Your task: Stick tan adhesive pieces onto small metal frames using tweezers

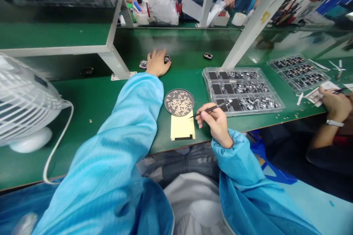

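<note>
My left hand (157,62) reaches to the far side of the bench, palm down with the fingers spread. A small dark device housing (167,58) shows between its thumb and forefinger; whether they touch it I cannot tell. Another small housing (143,64) lies just left of that hand. In my right hand (215,120) is a pair of black tweezers (211,109), held like a pen with the tip pointing left. The tip is above a yellow paper pad (182,126) with a black strip at its lower edge. A round dark dish (166,106) of small tan pieces overlaps the pad's top.
Right of my right hand sits a clear compartment tray (277,108) of small parts. A third housing (208,55) lies at the back. A white fan (27,99) with a cable stands left. Metal posts (117,62) rise from the bench. A co-worker's hand (335,102) works at right.
</note>
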The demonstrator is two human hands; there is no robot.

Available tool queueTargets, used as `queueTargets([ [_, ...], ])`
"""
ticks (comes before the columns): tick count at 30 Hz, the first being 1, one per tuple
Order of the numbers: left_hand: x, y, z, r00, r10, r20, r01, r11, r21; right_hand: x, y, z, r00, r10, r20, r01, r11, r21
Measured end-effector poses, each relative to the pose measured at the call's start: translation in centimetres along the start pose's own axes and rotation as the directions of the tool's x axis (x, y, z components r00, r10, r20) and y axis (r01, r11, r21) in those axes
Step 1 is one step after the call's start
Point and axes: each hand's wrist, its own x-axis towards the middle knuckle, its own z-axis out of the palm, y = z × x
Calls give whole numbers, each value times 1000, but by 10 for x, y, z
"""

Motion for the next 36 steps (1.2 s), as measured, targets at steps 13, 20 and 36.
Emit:
queueTargets([
  [13, -96, 25, -19, 984, 66, -164, -96, 979, -182, -5, -7, -3, 975, -20, 221, 81, 960, -270],
  [20, -163, 53, -44, 993, 7, -115, -45, 943, -329, -18, -9, -23, 968, 21, 249, 101, 879, -467],
  [36, -195, 120, -72, 929, -224, 294, 368, 483, -795, -12, -20, -13, 962, -165, 217, 213, 952, -219],
])
